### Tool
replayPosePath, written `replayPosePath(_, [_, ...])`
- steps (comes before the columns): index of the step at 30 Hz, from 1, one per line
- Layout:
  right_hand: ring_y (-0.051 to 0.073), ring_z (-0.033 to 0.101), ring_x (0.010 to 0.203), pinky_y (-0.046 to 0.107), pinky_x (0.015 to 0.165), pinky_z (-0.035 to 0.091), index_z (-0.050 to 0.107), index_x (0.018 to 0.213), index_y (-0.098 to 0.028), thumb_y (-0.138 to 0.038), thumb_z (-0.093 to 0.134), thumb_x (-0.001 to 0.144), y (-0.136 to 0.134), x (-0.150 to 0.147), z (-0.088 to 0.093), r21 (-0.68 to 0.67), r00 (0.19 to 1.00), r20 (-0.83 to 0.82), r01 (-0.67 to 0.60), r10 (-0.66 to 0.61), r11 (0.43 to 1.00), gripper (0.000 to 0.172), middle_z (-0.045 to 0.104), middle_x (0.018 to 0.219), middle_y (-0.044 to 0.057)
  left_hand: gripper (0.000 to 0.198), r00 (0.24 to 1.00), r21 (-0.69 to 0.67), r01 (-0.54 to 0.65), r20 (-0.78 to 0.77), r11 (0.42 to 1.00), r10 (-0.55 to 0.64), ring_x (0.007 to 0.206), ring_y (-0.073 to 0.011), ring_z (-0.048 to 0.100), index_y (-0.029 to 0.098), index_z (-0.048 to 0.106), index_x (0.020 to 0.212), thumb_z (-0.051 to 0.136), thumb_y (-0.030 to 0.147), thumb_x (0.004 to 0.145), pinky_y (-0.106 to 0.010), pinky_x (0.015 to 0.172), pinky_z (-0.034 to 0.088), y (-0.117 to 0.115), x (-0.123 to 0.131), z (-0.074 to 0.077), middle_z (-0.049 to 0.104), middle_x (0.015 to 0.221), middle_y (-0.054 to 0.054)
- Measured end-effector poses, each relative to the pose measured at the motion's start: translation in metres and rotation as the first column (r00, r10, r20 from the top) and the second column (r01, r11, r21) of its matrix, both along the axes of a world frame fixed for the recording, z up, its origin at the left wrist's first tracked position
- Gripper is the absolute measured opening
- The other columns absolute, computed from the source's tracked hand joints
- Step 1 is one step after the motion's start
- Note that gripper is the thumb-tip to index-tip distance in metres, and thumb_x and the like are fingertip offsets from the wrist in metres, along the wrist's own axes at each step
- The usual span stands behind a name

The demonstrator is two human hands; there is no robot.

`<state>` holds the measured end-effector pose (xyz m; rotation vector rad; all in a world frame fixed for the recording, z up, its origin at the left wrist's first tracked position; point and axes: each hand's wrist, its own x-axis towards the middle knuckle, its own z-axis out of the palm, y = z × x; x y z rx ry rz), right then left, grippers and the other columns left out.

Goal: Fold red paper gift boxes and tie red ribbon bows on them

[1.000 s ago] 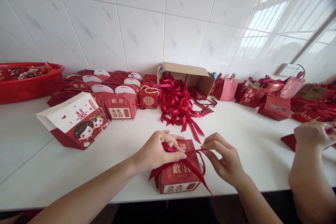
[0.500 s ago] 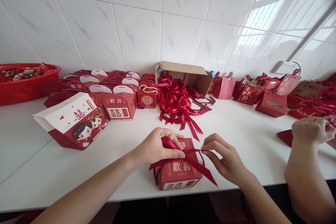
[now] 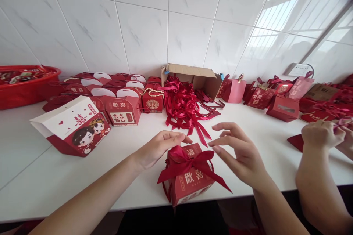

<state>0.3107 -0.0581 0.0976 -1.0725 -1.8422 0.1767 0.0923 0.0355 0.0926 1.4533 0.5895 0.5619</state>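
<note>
A small red gift box (image 3: 180,187) with gold and white lettering sits at the table's front edge, turned slightly askew. Across its top lies a dark red ribbon bow (image 3: 193,162), its two tails spreading left and right. Red cord handles hang at the box's sides. My left hand (image 3: 157,148) is at the box's back left corner, fingers stretched out beside the bow's left loop; whether it touches is unclear. To the right of the box, my right hand (image 3: 238,154) hovers with fingers spread and nothing in them.
Red ribbons (image 3: 182,102) spill from a cardboard box (image 3: 190,69) by the wall. A larger white-and-red box (image 3: 79,128) and rows of red boxes (image 3: 124,112) stand left, near a red basin (image 3: 27,93). At right, another person's hands (image 3: 320,136) work among more gift boxes (image 3: 284,108).
Both hands have let go of the ribbon; the right hand has lifted away and opened. The bow now shows fully, and the box has turned a little.
</note>
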Motion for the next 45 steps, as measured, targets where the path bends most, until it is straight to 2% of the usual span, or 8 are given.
replayPosePath(7, [0.029, 0.045, 0.123, 0.048, 0.099, 0.043, 0.074, 0.084, -0.03, -0.039, 0.069, 0.081, 0.014, -0.027, 0.01, -0.361, 0.967, 0.24, 0.003, 0.09, 0.932, 0.011, 0.05, 0.129, 0.005, 0.044, 0.998, 0.006, -0.021, 0.063, 1.0, 0.021, 0.113, -0.0257, 0.054, 0.019, 0.055, 0.064, 0.045, 0.054, 0.088, -0.037, 0.097, 0.039, 0.002, 0.001, -0.003, 0.066, 0.106, -0.006])
replayPosePath(19, [0.029, 0.045, 0.124, 0.047, 0.099, 0.043, 0.074, 0.085, -0.03, -0.03, 0.066, 0.082, 0.005, -0.025, 0.009, -0.378, 0.951, 0.296, 0.035, 0.085, 0.925, 0.009, 0.051, 0.134, 0.003, 0.048, 0.974, 0.004, -0.224, -0.015, 0.975, 0.224, 0.119, -0.028, 0.049, 0.022, 0.058, 0.075, 0.033, 0.061, 0.088, -0.045, 0.102, 0.028, 0.011, -0.005, -0.011, 0.066, 0.107, -0.005])
replayPosePath(27, [0.034, 0.055, 0.114, 0.053, 0.094, 0.044, 0.074, 0.072, -0.025, -0.054, 0.062, 0.077, 0.015, 0.079, 0.026, -0.176, 0.892, 0.281, 0.41, -0.354, 0.895, 0.031, 0.059, 0.126, 0.009, 0.044, 0.956, -0.121, -0.294, -0.038, 0.948, 0.291, 0.119, -0.0268, 0.051, 0.022, 0.057, 0.078, 0.04, 0.062, 0.085, -0.042, 0.1, 0.029, 0.015, -0.007, -0.016, 0.065, 0.104, -0.005])
replayPosePath(30, [0.039, 0.052, 0.117, 0.058, 0.096, 0.038, 0.076, 0.081, -0.019, -0.055, 0.063, 0.077, 0.018, 0.119, 0.038, 0.12, 0.551, -0.038, 0.831, -0.834, 0.543, 0.038, 0.059, 0.125, 0.016, 0.043, 0.961, -0.103, -0.277, -0.043, 0.955, 0.274, 0.119, -0.0269, 0.05, 0.022, 0.058, 0.08, 0.041, 0.062, 0.085, -0.042, 0.1, 0.028, 0.015, -0.008, -0.017, 0.065, 0.107, -0.005])
replayPosePath(34, [0.035, 0.056, 0.114, 0.053, 0.095, 0.042, 0.072, 0.106, -0.023, -0.045, 0.062, 0.083, 0.013, 0.121, 0.044, 0.338, 0.366, -0.415, 0.912, -0.833, 0.232, 0.034, 0.057, 0.13, 0.012, 0.042, 0.957, -0.08, -0.287, -0.069, 0.955, 0.282, 0.12, -0.0273, 0.049, 0.022, 0.06, 0.08, 0.041, 0.06, 0.084, -0.043, 0.1, 0.026, 0.014, -0.009, -0.015, 0.065, 0.108, -0.005])
replayPosePath(37, [0.036, 0.054, 0.114, 0.059, 0.099, 0.035, 0.073, 0.094, -0.021, -0.043, 0.062, 0.083, 0.02, 0.099, 0.034, 0.284, 0.429, -0.308, 0.893, -0.849, 0.349, 0.027, 0.059, 0.126, 0.013, 0.039, 0.947, -0.046, -0.309, -0.106, 0.95, 0.303, 0.119, -0.0281, 0.05, 0.022, 0.06, 0.076, 0.047, 0.058, 0.081, -0.043, 0.1, 0.026, 0.014, -0.008, -0.015, 0.066, 0.108, -0.006])
replayPosePath(42, [0.026, 0.063, 0.091, 0.036, 0.071, 0.05, 0.071, 0.074, -0.021, -0.043, 0.058, 0.081, 0.066, 0.069, -0.012, -0.147, 0.777, 0.204, 0.625, -0.595, 0.766, 0.026, 0.069, 0.102, 0.01, 0.029, 0.91, 0.064, -0.381, -0.151, 0.922, 0.387, 0.116, -0.0276, 0.052, 0.021, 0.06, 0.08, 0.058, 0.049, 0.076, -0.039, 0.093, 0.035, 0.02, -0.006, -0.026, 0.066, 0.109, -0.007])
replayPosePath(45, [0.018, 0.057, 0.057, 0.029, 0.053, 0.043, 0.066, 0.061, -0.019, -0.047, 0.068, 0.072, 0.096, 0.056, -0.042, -0.414, 0.844, 0.338, 0.531, -0.417, 0.739, 0.03, 0.067, 0.07, 0.007, 0.027, 0.869, 0.161, -0.452, -0.142, 0.877, 0.474, 0.111, -0.0262, 0.054, 0.02, 0.057, 0.079, 0.052, 0.046, 0.079, -0.036, 0.087, 0.041, 0.024, -0.005, -0.035, 0.065, 0.104, -0.007])
